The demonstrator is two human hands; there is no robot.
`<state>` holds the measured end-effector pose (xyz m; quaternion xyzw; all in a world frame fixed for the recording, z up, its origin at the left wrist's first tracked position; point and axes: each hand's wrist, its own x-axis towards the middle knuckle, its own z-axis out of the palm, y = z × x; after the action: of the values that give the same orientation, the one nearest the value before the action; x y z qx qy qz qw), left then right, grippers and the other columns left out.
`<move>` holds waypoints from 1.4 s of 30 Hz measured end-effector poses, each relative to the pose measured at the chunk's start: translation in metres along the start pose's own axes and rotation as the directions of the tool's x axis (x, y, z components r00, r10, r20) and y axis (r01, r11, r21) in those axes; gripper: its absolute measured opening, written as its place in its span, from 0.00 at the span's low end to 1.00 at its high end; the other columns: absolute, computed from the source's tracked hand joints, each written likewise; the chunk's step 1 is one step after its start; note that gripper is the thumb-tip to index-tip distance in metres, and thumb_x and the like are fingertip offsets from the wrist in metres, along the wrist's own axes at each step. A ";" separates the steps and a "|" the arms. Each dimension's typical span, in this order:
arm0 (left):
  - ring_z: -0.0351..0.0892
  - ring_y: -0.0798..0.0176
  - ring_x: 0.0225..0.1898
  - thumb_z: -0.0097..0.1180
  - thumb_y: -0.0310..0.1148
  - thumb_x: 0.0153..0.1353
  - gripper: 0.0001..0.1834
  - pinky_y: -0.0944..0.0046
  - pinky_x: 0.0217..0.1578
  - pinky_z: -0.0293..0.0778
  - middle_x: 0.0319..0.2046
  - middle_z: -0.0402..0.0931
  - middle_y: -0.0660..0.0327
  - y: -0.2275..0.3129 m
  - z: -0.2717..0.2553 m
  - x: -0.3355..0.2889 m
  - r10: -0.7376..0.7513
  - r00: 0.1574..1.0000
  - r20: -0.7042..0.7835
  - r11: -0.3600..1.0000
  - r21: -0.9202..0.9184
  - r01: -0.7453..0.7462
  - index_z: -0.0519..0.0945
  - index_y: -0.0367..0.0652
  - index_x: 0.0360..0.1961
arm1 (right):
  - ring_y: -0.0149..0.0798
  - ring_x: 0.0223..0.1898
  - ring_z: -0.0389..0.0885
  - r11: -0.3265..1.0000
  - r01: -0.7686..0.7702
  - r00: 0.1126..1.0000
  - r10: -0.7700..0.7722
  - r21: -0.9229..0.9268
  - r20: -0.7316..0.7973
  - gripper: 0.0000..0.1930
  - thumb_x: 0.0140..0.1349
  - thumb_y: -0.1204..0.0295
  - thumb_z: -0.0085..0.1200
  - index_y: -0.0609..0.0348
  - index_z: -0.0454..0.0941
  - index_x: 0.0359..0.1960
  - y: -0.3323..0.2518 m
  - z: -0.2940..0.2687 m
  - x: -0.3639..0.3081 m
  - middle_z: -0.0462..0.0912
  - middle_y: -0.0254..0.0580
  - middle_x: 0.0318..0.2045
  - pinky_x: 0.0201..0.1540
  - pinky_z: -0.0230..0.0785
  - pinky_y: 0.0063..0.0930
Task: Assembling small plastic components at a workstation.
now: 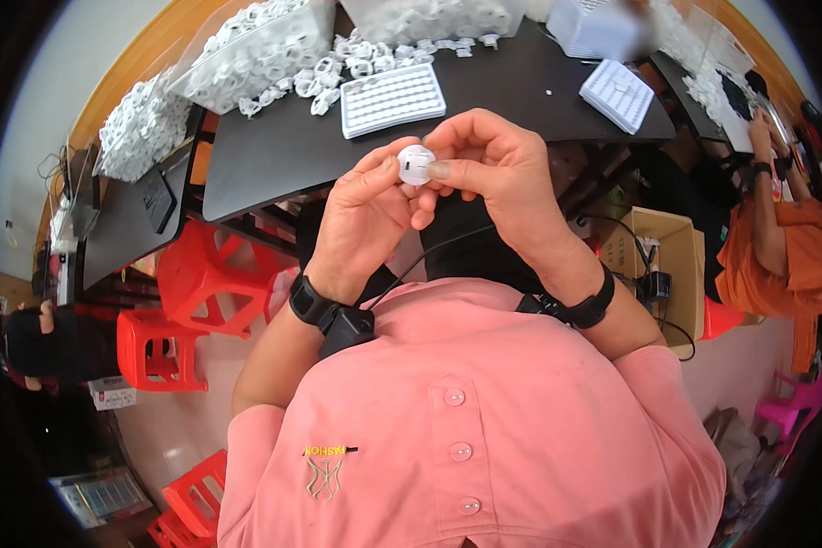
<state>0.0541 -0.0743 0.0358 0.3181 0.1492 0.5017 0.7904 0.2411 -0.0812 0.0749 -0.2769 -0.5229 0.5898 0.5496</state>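
Between both hands, above the near edge of the dark table, is a small round white plastic part (415, 163) with a dark slot in its face. My left hand (372, 196) grips its left side between thumb and fingers. My right hand (493, 164) pinches its right side, the thumb lying on the face. Fingers hide the back of the part. Just beyond the hands lies a white tray (394, 131) with rows of round cells. Loose white plastic parts (324, 75) are heaped behind that tray.
Clear bins of white parts (258, 59) line the table's far side. Another white tray (616, 95) lies at the right of the black table (274, 155). Red stools (215, 274) stand at left, a cardboard box (680, 247) at right. A co-worker in orange (776, 242) sits far right.
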 end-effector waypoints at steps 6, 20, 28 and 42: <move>0.82 0.55 0.37 0.56 0.32 0.69 0.20 0.60 0.31 0.77 0.42 0.80 0.51 0.012 -0.017 0.001 0.026 1.000 -0.017 0.999 0.026 -0.026 0.76 0.35 0.59 | 0.32 0.29 0.83 0.999 0.006 1.000 -0.005 -0.042 0.017 0.04 0.63 0.83 0.58 0.70 0.78 0.38 0.013 0.007 0.017 0.83 0.42 0.32 0.32 0.78 0.25; 0.83 0.57 0.34 0.56 0.28 0.68 0.16 0.60 0.28 0.80 0.41 0.82 0.50 0.030 -0.057 0.016 0.113 0.990 -0.086 0.993 0.055 -0.108 0.78 0.33 0.55 | 0.32 0.25 0.84 0.993 0.046 0.997 -0.040 -0.105 0.066 0.02 0.62 0.86 0.56 0.68 0.76 0.32 0.046 0.020 0.067 0.80 0.39 0.30 0.30 0.77 0.22; 0.83 0.55 0.34 0.55 0.30 0.69 0.19 0.60 0.29 0.81 0.41 0.81 0.49 0.039 -0.062 0.019 0.134 0.984 -0.114 0.981 0.152 -0.116 0.76 0.33 0.58 | 0.35 0.25 0.81 0.667 0.419 0.899 -0.402 -0.615 0.177 0.08 0.53 0.89 0.53 0.64 0.77 0.30 0.050 0.023 0.078 0.75 0.41 0.28 0.27 0.72 0.24; 0.84 0.58 0.34 0.56 0.27 0.68 0.16 0.61 0.29 0.81 0.42 0.82 0.50 0.041 -0.060 0.027 0.137 0.982 -0.132 0.986 0.109 -0.123 0.77 0.33 0.55 | 0.36 0.24 0.80 0.734 0.400 0.908 -0.398 -0.550 0.128 0.09 0.53 0.88 0.54 0.63 0.80 0.33 0.053 0.025 0.085 0.77 0.41 0.27 0.27 0.72 0.27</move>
<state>0.0050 -0.0170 0.0198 0.3306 0.2081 0.5651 0.7267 0.1790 -0.0008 0.0546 -0.3075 -0.7209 0.2771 0.5559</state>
